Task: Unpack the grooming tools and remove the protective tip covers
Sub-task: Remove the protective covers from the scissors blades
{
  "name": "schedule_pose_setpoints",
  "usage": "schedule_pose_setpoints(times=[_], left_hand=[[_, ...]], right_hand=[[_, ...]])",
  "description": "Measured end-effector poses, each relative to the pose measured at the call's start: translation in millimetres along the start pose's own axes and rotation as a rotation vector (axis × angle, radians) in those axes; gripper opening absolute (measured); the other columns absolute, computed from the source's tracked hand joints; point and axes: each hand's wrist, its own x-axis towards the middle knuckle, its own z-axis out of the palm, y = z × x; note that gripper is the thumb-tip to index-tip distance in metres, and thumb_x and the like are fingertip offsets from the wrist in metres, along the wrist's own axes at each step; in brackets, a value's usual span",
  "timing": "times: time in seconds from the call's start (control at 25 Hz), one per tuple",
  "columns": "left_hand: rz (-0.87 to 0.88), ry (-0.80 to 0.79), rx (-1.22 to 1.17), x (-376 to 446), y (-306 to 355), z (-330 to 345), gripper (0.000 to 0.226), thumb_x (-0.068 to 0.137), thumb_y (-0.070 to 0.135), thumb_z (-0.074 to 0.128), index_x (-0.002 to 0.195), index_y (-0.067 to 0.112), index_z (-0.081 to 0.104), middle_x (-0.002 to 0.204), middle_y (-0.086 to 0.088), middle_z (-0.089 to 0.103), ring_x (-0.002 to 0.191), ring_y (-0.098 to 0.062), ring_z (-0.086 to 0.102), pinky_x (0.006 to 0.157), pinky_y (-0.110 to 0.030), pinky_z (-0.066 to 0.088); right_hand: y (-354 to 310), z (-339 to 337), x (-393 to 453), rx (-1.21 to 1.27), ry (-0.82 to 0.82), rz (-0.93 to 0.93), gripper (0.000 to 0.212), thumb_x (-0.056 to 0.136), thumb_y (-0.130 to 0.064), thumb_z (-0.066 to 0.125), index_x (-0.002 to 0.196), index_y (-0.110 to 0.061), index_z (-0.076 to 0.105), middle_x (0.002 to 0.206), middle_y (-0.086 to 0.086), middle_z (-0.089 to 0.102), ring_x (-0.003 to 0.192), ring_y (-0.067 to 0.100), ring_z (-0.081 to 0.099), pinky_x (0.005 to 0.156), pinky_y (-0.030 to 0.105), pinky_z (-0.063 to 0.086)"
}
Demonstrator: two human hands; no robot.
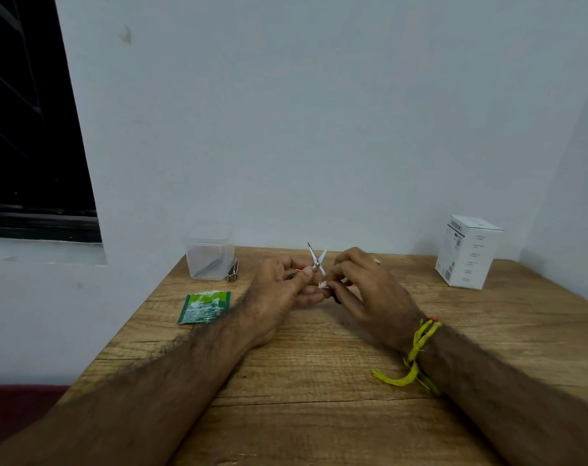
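We find a small pair of scissors (317, 260) held above the wooden table (319, 381), between the two hands and just in front of the far wall. The left hand (279, 290) has its fingers curled, with the thumb pinching the tool near the pivot; a small red spot shows at that grip, which we cannot identify. The right hand (363, 287) is curled close against the lower end of the tool, where a dark handle part and a small pale piece (323, 284) sit at its fingertips; we judge the pale piece may be a tip cover, but it is too small to confirm. The blades stand open in a cross, points upward and away from the person, so the long axis runs near upright, tilted slightly. We judge the tool light, rigid and smooth metal, likely slippery at the blades and sharp at the points; the sound hold is at the pivot and handles, never along the edges. Any cover would be soft, tiny and easily dropped. To the left lie a green packet (203, 307), a clear plastic container (209, 252) and a metal nail clipper (233, 270) just beside it; a white box (467, 252) stands well apart at the right.
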Motion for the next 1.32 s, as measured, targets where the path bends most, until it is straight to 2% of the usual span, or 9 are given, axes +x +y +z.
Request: schedule_pose_setpoints(times=[0.16, 0.28, 0.68, 0.84, 1.04, 1.32], left_hand=[[-0.011, 0.001, -0.005, 0, 1, 0, 0.016, 0.100, 0.002, 0.058, 0.111, -0.009, 0.060, 0.086, -0.014, 0.077, 0.072, -0.026, 0.077, 0.069, -0.030, 0.064], [-0.007, 0.013, -0.001, -1, 2, 0, 0.017, 0.100, 0.002, 0.057, 0.112, -0.009, 0.060, 0.089, -0.016, 0.077, 0.072, -0.026, 0.077, 0.070, -0.032, 0.064], [-0.050, 0.032, -0.036, 3, 3, -3, 0.018, 0.101, 0.005, 0.057, 0.112, -0.008, 0.060, 0.086, -0.016, 0.078, 0.074, -0.026, 0.078, 0.061, -0.027, 0.062], [-0.053, 0.065, -0.049, 7, 0, -5, 0.019, 0.100, 0.005, 0.059, 0.111, -0.011, 0.060, 0.083, -0.014, 0.078, 0.068, -0.022, 0.076, 0.059, -0.026, 0.062], [-0.054, 0.058, -0.035, 8, 0, -5, 0.019, 0.100, 0.005, 0.059, 0.111, -0.011, 0.060, 0.088, -0.019, 0.078, 0.074, -0.026, 0.077, 0.065, -0.029, 0.064], [-0.064, 0.091, -0.014, 8, 3, -4, 0.017, 0.099, 0.003, 0.059, 0.109, -0.010, 0.061, 0.089, -0.021, 0.077, 0.074, -0.027, 0.077, 0.064, -0.030, 0.064]], right_hand=[[-2, 0, -1, -0.068, -0.052, 0.026, 0.010, 0.097, -0.017, 0.058, 0.096, -0.010, 0.064, 0.103, 0.003, 0.057, 0.086, 0.023, 0.059, 0.074, 0.046, 0.052], [-4, 0, -1, -0.085, -0.069, 0.034, 0.011, 0.098, -0.019, 0.057, 0.096, -0.010, 0.064, 0.103, 0.004, 0.057, 0.087, 0.025, 0.058, 0.075, 0.048, 0.051], [-8, -5, -2, -0.012, -0.053, 0.042, 0.007, 0.095, -0.008, 0.059, 0.091, -0.005, 0.064, 0.100, 0.007, 0.058, 0.081, 0.025, 0.059, 0.076, 0.046, 0.051], [-13, 1, -2, -0.103, -0.080, -0.017, 0.007, 0.094, -0.011, 0.060, 0.094, -0.006, 0.064, 0.104, 0.008, 0.059, 0.081, 0.027, 0.061, 0.074, 0.045, 0.049], [-5, 2, -7, 0.048, -0.025, -0.013, 0.003, 0.092, -0.004, 0.061, 0.090, -0.005, 0.063, 0.102, 0.006, 0.056, 0.084, 0.023, 0.059, 0.074, 0.044, 0.054], [1, -4, -13, 0.034, -0.072, -0.043, 0.002, 0.091, -0.005, 0.060, 0.090, -0.006, 0.063, 0.108, 0.006, 0.056, 0.088, 0.024, 0.060, 0.076, 0.045, 0.054]])
